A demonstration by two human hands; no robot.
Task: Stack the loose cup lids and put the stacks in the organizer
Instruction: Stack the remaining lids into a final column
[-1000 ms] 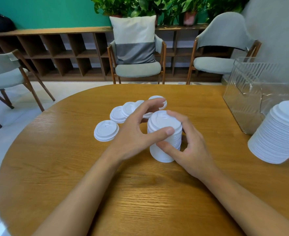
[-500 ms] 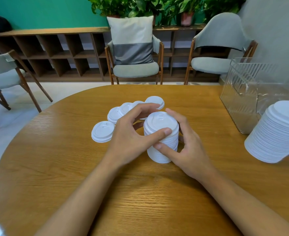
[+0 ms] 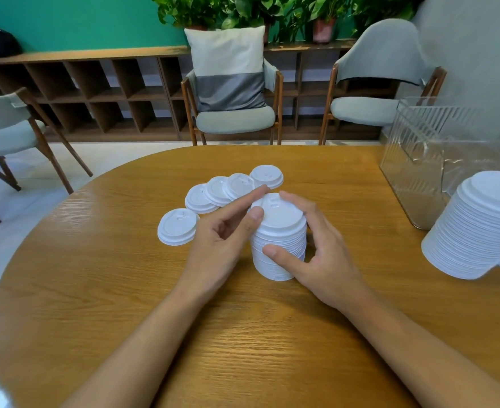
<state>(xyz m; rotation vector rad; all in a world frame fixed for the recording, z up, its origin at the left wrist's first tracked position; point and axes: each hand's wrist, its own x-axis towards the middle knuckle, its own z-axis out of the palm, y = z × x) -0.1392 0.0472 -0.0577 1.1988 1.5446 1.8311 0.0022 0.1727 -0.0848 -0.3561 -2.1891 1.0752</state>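
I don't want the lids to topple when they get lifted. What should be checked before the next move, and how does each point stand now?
1. The stack of lids stands upright: ok.
2. Both hands hold it: ok; the right hand wraps its side, the left hand brackets its top lid.
3. All loose lids gathered: not ok; five lie on the table.
4. The organizer has room: ok; no lids show in it.
5. Clear way there: cannot tell; the large stack sits close in front of it.
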